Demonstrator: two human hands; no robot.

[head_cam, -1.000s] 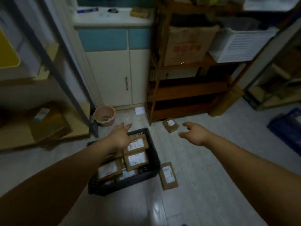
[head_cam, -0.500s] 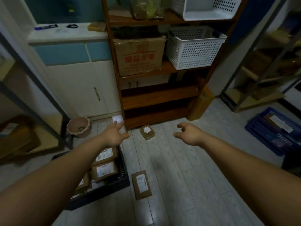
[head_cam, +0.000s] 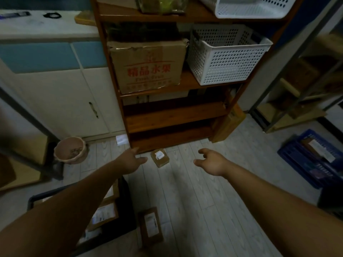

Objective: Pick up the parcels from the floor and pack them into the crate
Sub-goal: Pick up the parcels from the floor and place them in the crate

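Note:
A small brown parcel (head_cam: pixel 160 157) with a white label lies on the floor in front of the wooden shelf. My left hand (head_cam: pixel 130 161) reaches out just left of it, fingers straight and empty. My right hand (head_cam: pixel 210 161) hovers to its right, fingers relaxed, holding nothing. A longer brown parcel (head_cam: pixel 151 225) lies on the floor nearer to me. Beside it at the lower left stands the black crate (head_cam: pixel 128 206) with several labelled parcels (head_cam: pixel 104 215) inside, partly hidden by my left forearm.
A wooden shelf unit (head_cam: pixel 172 125) stands ahead with a cardboard box (head_cam: pixel 148 65) and a white basket (head_cam: pixel 226 54). A pink pot (head_cam: pixel 70 150) sits by the white cabinet (head_cam: pixel 61 101). A blue crate (head_cam: pixel 313 158) with a parcel is at the right.
The view has swung right and forward toward the shelf. Both hands have advanced toward the small parcel, and the black crate has slid to the lower left of the view.

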